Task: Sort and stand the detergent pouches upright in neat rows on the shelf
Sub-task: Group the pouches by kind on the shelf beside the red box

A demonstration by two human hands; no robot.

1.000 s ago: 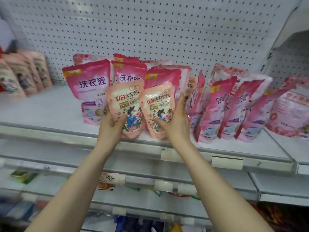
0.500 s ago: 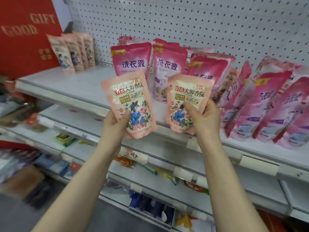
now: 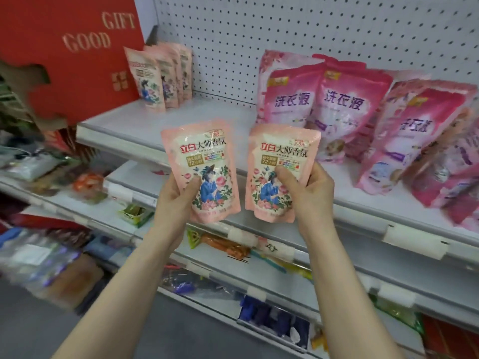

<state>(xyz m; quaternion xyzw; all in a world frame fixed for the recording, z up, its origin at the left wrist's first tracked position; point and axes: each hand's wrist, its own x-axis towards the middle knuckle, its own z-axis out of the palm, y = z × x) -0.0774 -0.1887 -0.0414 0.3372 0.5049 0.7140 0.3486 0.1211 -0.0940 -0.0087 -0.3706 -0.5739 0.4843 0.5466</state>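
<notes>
Pale-pink foil filled both grips, held out in front of the shelf's edge and clear of it. The left grip (image 3: 176, 200) pinched the left pouch (image 3: 204, 156) low on its side, thumb on the printed face and fingers behind. The right grip (image 3: 311, 195) pinched the right pouch (image 3: 280, 156) the same way. Both pouches were upright with labels toward the camera and a small gap between them. That probably let the 2 be checked as the same kind and set down base-first without turning.

Beyond them the shelf (image 3: 145, 125) had a bare stretch in its middle. To the right, pink pouches (image 3: 344, 104) stood in a loose cluster, the rightmost ones leaning over. Farther back on the left, a pale row (image 3: 160, 76) of matching pouches stood upright beside a red box (image 3: 64, 60), with the pegboard (image 3: 285, 22) behind.

By my reading, the 2 held pouches belonged with that pale row, likely on the bare stretch next to it. The pink ones were not yet straightened, so the sort looked only partway done.
</notes>
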